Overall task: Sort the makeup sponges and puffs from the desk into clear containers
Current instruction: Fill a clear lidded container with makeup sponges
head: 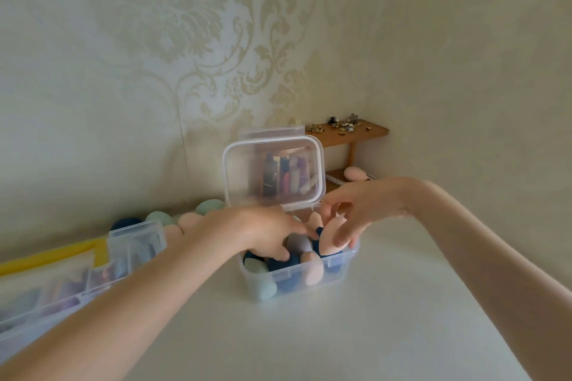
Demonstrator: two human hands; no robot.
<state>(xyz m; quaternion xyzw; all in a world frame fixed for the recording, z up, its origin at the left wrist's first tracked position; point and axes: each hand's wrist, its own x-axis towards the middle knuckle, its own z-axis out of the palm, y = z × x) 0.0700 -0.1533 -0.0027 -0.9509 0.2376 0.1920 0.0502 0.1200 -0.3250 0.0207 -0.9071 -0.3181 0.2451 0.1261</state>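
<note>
My right hand pinches a pink sponge over the box to drop it in, while my left hand, fingers curled, presses sponges down for room.

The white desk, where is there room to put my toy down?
The white desk is bare in front of the clear plastic box and to its right. The left edge is crowded: long clear plastic organiser, loose pastel sponges.
</note>
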